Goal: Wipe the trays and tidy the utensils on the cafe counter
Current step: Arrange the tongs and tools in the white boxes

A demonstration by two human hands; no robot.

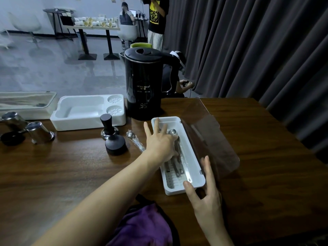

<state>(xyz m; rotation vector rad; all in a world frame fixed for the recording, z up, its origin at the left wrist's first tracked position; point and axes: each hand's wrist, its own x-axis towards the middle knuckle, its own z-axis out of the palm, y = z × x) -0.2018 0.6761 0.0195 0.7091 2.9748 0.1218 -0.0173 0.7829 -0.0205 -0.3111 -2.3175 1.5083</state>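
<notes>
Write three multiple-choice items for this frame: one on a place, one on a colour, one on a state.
1. The loose spoon lies: A in the foam tray; B on the counter, left of the utensil box; C on the kettle.
2. The cloth at the near edge is: A purple; B yellow; C white.
3. The box's clear lid is: A shut; B missing; C open, swung to the right.

Key: 1 B, it rests on bare wood beside the box. 2 A, purple folds show at the bottom edge. 3 C, the left hand reaches into the uncovered box.
</notes>
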